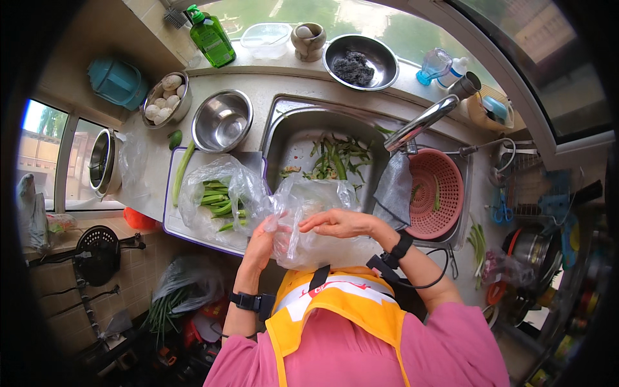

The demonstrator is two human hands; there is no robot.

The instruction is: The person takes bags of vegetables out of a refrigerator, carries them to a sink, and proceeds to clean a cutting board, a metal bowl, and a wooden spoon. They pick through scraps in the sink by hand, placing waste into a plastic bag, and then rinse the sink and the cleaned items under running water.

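My left hand [261, 242] grips the gathered plastic of a clear bag [304, 193] at the sink's front edge; its fingertips are partly hidden by the film. My right hand [338, 223] is spread flat against the near side of this bag, fingers pointing left. Something pale shows dimly inside it. To the left, another clear plastic bag [191, 186] with cut green vegetable pieces [216, 199] lies on a purple-rimmed white cutting board [170, 213]. Whether the two bags are joined, I cannot tell. Green peelings [338, 157] lie in the steel sink [295, 128] beyond.
A steel bowl [222, 121] and a bowl of eggs [167, 99] stand behind the board. The faucet [420, 123] reaches over the sink's right side, near a grey cloth [391, 188] and a pink colander [435, 193]. Scallions [477, 242] lie on the right counter.
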